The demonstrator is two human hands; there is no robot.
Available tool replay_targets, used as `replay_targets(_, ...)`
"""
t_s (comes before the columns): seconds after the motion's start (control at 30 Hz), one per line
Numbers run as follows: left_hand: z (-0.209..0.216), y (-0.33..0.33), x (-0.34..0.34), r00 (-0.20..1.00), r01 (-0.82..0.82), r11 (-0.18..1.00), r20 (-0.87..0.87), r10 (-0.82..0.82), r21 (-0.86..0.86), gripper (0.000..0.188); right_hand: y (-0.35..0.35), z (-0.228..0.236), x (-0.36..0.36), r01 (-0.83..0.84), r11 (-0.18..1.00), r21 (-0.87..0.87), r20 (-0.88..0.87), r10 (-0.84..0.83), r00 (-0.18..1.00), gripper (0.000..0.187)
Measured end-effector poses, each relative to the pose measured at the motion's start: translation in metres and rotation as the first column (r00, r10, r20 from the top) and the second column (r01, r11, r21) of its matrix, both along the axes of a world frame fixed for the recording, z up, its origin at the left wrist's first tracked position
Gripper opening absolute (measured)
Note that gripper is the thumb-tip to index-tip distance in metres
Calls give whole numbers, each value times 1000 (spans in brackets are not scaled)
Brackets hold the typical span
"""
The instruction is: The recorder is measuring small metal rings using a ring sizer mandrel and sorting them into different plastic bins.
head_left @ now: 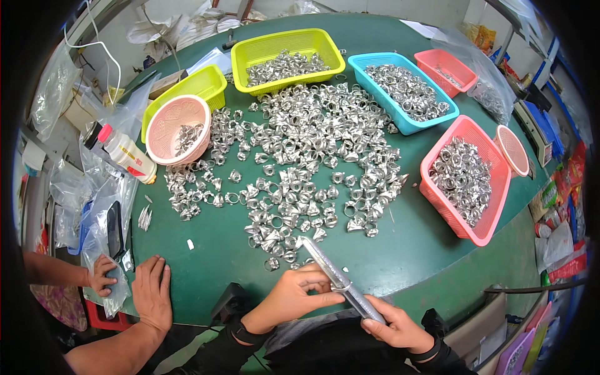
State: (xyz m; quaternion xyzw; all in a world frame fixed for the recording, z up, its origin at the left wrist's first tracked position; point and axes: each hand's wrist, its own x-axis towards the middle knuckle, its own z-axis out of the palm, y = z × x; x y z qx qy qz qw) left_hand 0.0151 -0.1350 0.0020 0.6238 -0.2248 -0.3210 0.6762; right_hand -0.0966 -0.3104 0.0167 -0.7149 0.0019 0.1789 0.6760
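My right hand point(398, 325) grips the thick end of a tapered metal ring mandrel point(322, 259), which slants up and to the left. A silver ring point(341, 289) sits around the mandrel near its middle. My left hand point(292, 299) pinches that ring at its side, with the fingertips partly hidden behind the mandrel. Just beyond the mandrel's thin tip begins a large spread of loose silver rings point(300, 187), which runs back over the green table point(281, 344).
Around the rings stand a lime basket point(239, 59), a blue basket point(406, 127), a pink basket point(447, 215) and a round pink basket point(164, 128), all holding rings. A white bottle point(132, 157) and a phone point(115, 229) lie left. Other people's hands point(153, 290) rest at the left edge.
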Motion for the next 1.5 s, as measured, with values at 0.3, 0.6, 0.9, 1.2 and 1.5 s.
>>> replay_targets(0.3, -3, 14, -4, 999, 42, 999, -27, -42, -4, 31, 4, 0, 3, 67, 962, 266, -225, -6, 974, 42)
replay_targets(0.6, 5, -15, -14, 949, -277, 960, 149, 279, -35, 20, 9, 0, -3, 101, 975, 198, -93, -83, 992, 45)
replay_targets(0.9, 62, 15, 35, 849, -497, 838, 323, 418, 224, 12, -38, -29, -68, 177, 982, 66, -135, -167, 977, 46)
replay_targets(1.2, 105, -165, 53, 624, 32, 996, 777, -82, 80, 30, -47, -23, -63, 403, 905, 134, -183, -377, 908, 44)
replay_targets(1.5, 60, -39, 64, 581, -267, 900, 803, -135, 345, 13, -58, -31, -60, 576, 794, 193, -257, -525, 811, 48)
